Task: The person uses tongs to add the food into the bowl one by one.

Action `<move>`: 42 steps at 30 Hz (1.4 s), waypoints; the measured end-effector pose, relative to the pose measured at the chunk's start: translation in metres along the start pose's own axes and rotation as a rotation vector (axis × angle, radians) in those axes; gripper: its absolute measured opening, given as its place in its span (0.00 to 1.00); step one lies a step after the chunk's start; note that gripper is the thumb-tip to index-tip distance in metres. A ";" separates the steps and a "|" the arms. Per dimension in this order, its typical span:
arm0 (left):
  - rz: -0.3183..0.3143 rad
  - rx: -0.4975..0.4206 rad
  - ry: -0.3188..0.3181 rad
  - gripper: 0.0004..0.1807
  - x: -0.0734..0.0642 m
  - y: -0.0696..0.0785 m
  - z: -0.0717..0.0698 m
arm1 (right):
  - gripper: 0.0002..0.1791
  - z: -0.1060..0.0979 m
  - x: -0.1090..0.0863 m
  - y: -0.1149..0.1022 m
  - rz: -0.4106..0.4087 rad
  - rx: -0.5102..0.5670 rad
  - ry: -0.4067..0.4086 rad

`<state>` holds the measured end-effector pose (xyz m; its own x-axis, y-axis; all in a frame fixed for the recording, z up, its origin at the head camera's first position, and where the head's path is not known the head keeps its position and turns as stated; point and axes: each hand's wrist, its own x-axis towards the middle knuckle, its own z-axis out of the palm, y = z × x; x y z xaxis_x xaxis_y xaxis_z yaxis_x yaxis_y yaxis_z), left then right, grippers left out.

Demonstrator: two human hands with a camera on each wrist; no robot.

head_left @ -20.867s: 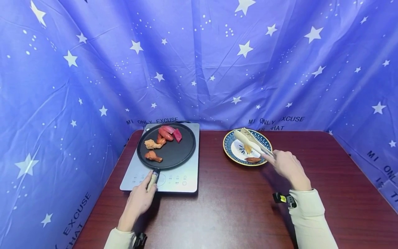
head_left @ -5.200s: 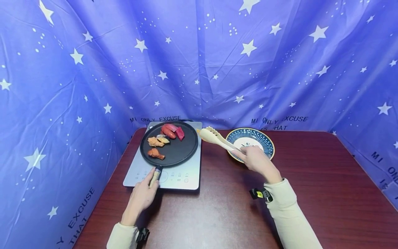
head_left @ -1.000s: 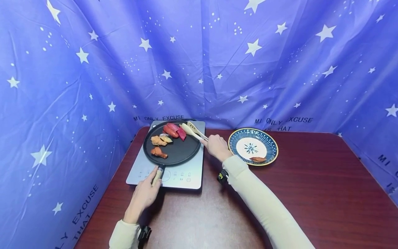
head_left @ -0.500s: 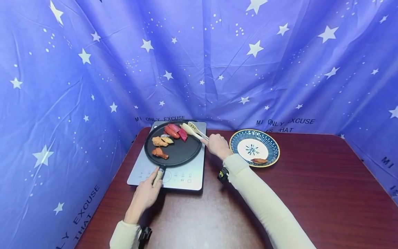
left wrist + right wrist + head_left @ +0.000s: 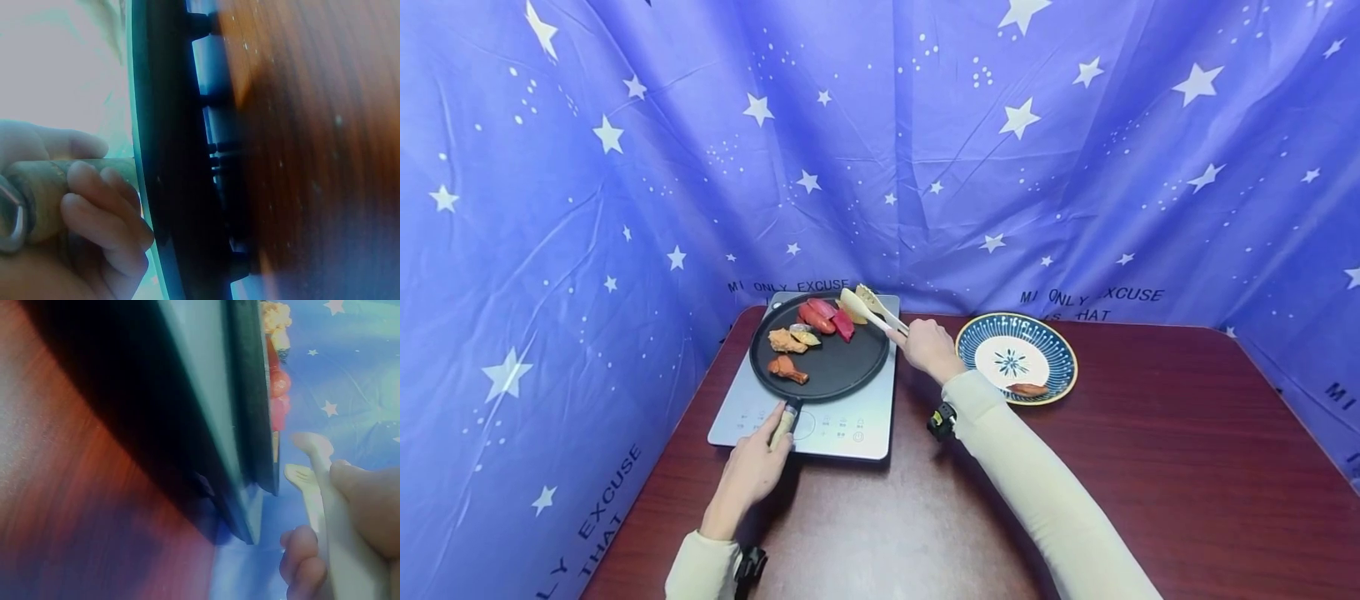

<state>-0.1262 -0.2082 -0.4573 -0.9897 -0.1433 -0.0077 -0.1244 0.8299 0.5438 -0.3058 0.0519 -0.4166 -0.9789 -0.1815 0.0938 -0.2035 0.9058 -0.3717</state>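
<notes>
My left hand (image 5: 752,471) grips the wooden handle (image 5: 47,194) of a round black frying pan (image 5: 842,375), its fingers curled round it in the left wrist view. My right hand (image 5: 928,346) holds cream-coloured tongs (image 5: 871,310) over the pan's right back rim. In the right wrist view the two tong arms stand apart with nothing between their tips. A small tan-yellow piece (image 5: 275,447) lies in the pan just by the tips. Beside it are dark red meat slices (image 5: 843,326), a reddish sausage-like piece (image 5: 816,318), a silver-and-yellow piece (image 5: 806,335), a fried chicken piece (image 5: 785,341) and a brown drumstick (image 5: 787,369).
The pan sits on a silver induction cooker (image 5: 850,446) at the table's left back. Right of it stands a blue-and-white plate (image 5: 1000,346) with one brown piece (image 5: 1027,389) at its front rim. A starry blue curtain (image 5: 880,208) closes off the back and sides.
Since the oldest frame, the silver-and-yellow and tan-yellow pieces have come into the pan; the plate keeps the brown one. Lately the tongs have risen slightly and spread. The left hand stays put.
</notes>
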 end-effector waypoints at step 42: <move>0.009 -0.015 0.004 0.30 0.000 -0.001 0.000 | 0.30 -0.080 -0.123 0.149 -0.014 -0.073 0.035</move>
<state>-0.1258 -0.2087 -0.4578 -0.9904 -0.1383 0.0010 -0.1144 0.8230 0.5565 -0.2147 0.2398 -0.4093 -0.9745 -0.1822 0.1312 -0.2144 0.9288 -0.3023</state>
